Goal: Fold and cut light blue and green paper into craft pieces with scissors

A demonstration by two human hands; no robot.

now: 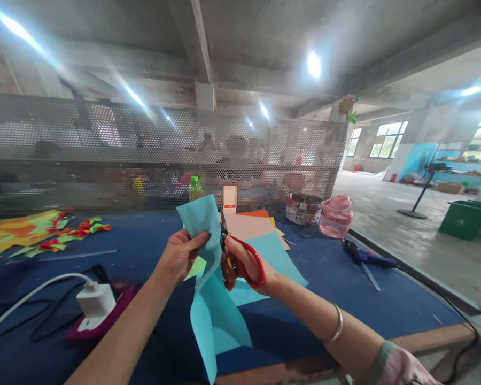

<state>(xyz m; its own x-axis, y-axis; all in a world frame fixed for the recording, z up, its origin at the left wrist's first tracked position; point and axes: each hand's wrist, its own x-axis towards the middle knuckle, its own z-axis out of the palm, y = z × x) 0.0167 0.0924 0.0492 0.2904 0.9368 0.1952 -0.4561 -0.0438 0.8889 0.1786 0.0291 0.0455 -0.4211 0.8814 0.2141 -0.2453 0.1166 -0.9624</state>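
My left hand (181, 254) pinches a blue paper sheet (218, 321) near its upper part, thumb in front. The sheet hangs bent and curled above the table's front edge. In my right hand (244, 262) is a pair of scissors (256, 262) with red handles, the fingers through the loops. Their blades point up and away, right beside the blue sheet; how far they are apart is partly hidden. Behind my hands lie another blue sheet (278, 262), a pale pink sheet (248, 230) and some orange paper (258, 213).
Left are coloured paper scraps (48, 227) and a white charger (96, 299) on a purple power strip (120, 299). A green bottle (195, 188), a woven basket (303, 208), a pink container (336, 216) and a blue glue gun (369, 256) stand or lie around. A perforated metal screen (164, 139) closes off the back.
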